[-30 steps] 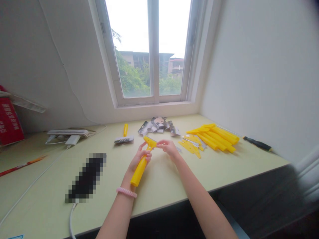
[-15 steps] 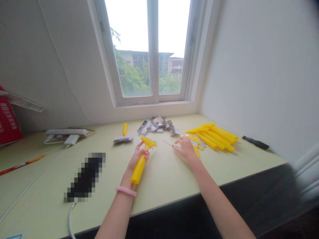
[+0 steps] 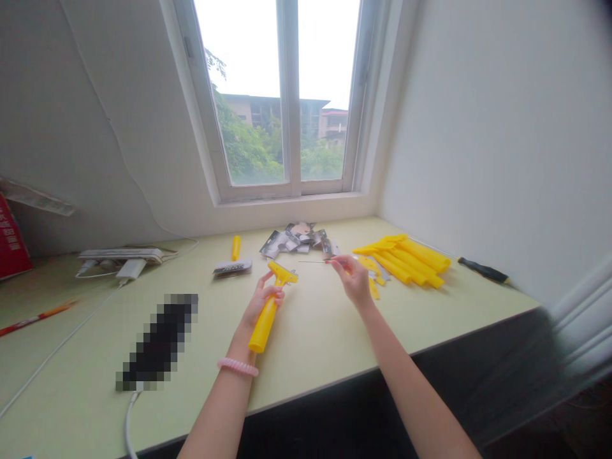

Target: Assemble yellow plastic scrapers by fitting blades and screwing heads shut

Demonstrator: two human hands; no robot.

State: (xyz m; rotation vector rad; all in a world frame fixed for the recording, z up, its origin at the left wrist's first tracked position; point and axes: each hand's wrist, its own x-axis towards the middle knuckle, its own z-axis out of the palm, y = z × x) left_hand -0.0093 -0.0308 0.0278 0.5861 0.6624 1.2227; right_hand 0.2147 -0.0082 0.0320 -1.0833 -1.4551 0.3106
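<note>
My left hand (image 3: pixel 261 306) is wrapped round a yellow scraper (image 3: pixel 264 324), its wide head pointing away from me and its hollow handle end toward me. To the right, my right hand (image 3: pixel 352 279) pinches what looks like a small screwdriver; its thin metal shaft (image 3: pixel 312 262) points left over the table, and its handle is mostly hidden by the fingers. The shaft tip is apart from the scraper's head. Behind the right hand lie flat yellow scraper pieces (image 3: pixel 374 288), partly covered by it.
Several yellow handles (image 3: pixel 414 264) are piled at the right, near a black-handled tool (image 3: pixel 484 270). Blister packs (image 3: pixel 299 238) lie below the window. Another pack (image 3: pixel 233 268) and a yellow handle (image 3: pixel 236 248) are farther left. A power strip (image 3: pixel 122 256) and a blurred dark device (image 3: pixel 157 344) lie left.
My right hand has lifted slightly and turned, so the thin shaft now lies nearly level, pointing left. The left hand still holds the scraper. The view has shifted slightly right.
</note>
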